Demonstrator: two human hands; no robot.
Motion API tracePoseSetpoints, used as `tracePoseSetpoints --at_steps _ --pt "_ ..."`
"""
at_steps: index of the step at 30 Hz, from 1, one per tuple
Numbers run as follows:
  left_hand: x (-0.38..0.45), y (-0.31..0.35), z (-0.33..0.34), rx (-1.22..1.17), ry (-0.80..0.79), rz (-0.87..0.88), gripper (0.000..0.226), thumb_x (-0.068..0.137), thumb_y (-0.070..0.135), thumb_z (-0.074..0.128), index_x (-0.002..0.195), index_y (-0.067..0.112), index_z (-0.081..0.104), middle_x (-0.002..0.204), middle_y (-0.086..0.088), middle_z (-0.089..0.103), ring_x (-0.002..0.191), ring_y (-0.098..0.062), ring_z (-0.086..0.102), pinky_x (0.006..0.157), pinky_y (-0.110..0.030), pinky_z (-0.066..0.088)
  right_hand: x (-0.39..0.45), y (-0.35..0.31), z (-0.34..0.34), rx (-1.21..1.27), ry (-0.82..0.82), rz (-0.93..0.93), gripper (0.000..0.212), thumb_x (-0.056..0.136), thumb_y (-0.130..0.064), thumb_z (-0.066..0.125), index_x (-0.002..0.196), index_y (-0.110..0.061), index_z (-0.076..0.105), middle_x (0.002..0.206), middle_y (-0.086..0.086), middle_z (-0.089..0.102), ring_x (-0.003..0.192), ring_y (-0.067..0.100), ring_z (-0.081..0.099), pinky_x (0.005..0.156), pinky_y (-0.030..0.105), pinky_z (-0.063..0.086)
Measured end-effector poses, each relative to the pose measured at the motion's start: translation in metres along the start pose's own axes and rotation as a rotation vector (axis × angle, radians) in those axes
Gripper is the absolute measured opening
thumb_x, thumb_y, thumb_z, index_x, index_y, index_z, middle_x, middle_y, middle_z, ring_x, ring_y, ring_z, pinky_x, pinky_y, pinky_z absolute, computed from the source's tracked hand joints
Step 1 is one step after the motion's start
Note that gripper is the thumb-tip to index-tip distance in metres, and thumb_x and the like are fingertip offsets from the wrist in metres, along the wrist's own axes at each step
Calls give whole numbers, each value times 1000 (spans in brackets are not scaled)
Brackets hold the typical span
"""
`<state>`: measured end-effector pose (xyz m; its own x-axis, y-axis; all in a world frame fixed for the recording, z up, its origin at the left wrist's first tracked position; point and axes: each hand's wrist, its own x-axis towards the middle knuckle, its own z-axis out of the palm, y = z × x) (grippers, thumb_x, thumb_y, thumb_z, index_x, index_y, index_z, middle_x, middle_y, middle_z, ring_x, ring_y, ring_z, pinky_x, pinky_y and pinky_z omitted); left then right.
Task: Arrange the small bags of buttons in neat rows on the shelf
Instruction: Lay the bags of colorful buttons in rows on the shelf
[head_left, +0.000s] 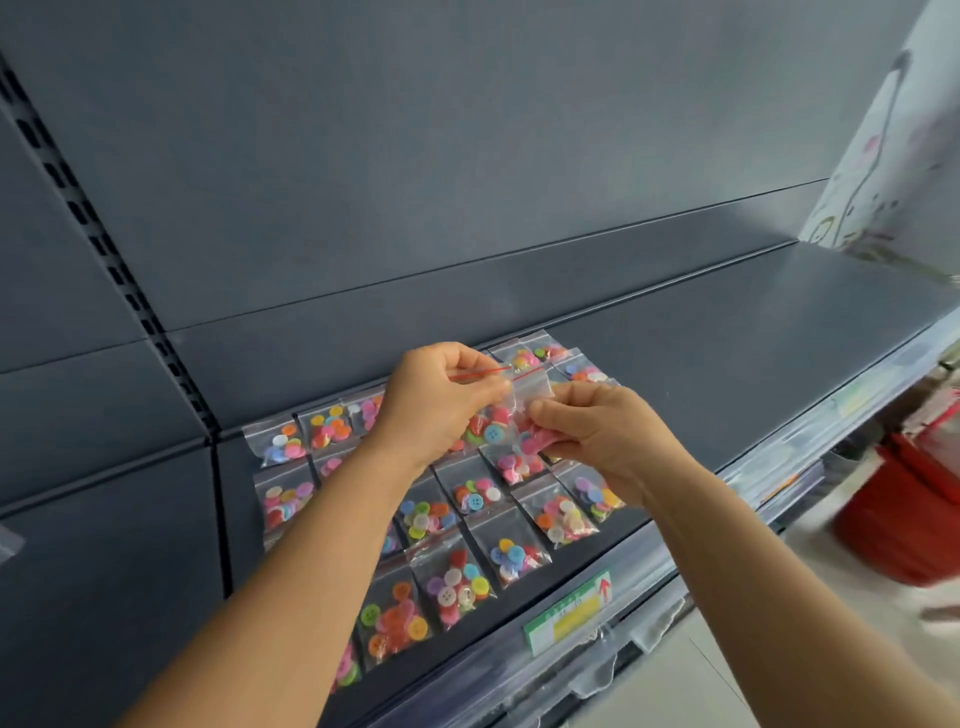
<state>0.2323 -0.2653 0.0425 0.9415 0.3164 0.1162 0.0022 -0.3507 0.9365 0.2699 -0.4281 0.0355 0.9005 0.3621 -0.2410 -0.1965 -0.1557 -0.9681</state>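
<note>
Several small clear zip bags of coloured buttons (470, 499) lie in rows on the dark grey shelf (779, 353), at its left part. Above them, both hands hold button bags (491, 423) in the air. My left hand (441, 400) pinches the red-striped top of a bag between thumb and fingers. My right hand (597, 436) grips the lower part of the bags, with pink buttons showing under its fingers. How many bags are held I cannot tell.
The shelf's right half is bare dark metal. A green and yellow price label (569, 613) sits on the front rail. A patterned sheet (883, 156) leans at the far right. A red container (904, 514) stands lower right, below the shelf.
</note>
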Motion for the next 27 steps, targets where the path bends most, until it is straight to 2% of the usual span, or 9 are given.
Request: tracePoseSetpoints --at_steps 3,6,10,13,16,18,21,24,27 --pt "8 5 11 -18 -6 -8 8 78 17 74 81 14 68 75 3 71 70 -10 67 68 -28 55 5 -3 -6 134 104 -23 11 85 -10 66 79 -1 66 78 13 71 71 21 67 78 32 57" --pt "16 12 24 -18 -23 -3 8 80 20 72 83 14 68 76 6 69 69 -6 64 63 -20 53 14 -4 -12 110 188 -79 14 86 -13 66 74 -5 67 74 11 69 75 24 65 83 37 57" --pt "26 16 42 -5 -6 -14 8 81 22 72 83 16 67 79 5 69 75 -8 65 63 -19 52 23 -9 -23 128 23 -67 19 83 -22 68 82 -3 69 86 17 68 79 24 61 88 39 52" --pt "36 17 61 12 55 -31 7 80 20 73 80 19 66 79 5 69 76 -11 66 66 -26 55 36 -14 -45 30 -63 -80 35 71 -31 75 86 -1 69 83 13 71 72 17 64 75 30 53" --pt "48 21 84 -21 104 -50 5 80 20 72 80 21 66 79 7 69 76 -8 65 66 -24 53 57 -17 -69 -24 -71 -64 19 81 -19 71 84 -1 67 75 9 71 63 15 66 61 24 53" --pt "56 24 100 -76 157 -91 6 82 24 70 86 24 66 85 7 70 78 -8 65 68 -24 52 71 -17 -86 -1 -74 -83 11 83 -12 69 76 -4 65 68 8 67 61 16 61 62 26 52" --pt "62 30 123 -156 218 -203 15 84 34 67 95 23 64 89 3 70 77 -11 65 75 -35 57 92 -15 -116 71 -103 -134 15 84 -5 66 70 -8 62 61 2 63 58 12 56 62 22 48" --pt "57 36 146 -66 185 -255 16 83 32 69 93 21 66 86 4 71 76 -12 68 74 -31 59 103 -12 -142 87 -140 -153 14 85 -6 65 72 -9 62 62 -2 64 59 8 57 65 21 49" --pt "49 42 168 -8 220 -268 9 84 23 69 90 17 66 86 1 72 77 -14 70 71 -27 59 107 -5 -160 51 -188 -143 16 86 -11 64 70 -13 63 63 -4 65 59 5 57 69 22 46"
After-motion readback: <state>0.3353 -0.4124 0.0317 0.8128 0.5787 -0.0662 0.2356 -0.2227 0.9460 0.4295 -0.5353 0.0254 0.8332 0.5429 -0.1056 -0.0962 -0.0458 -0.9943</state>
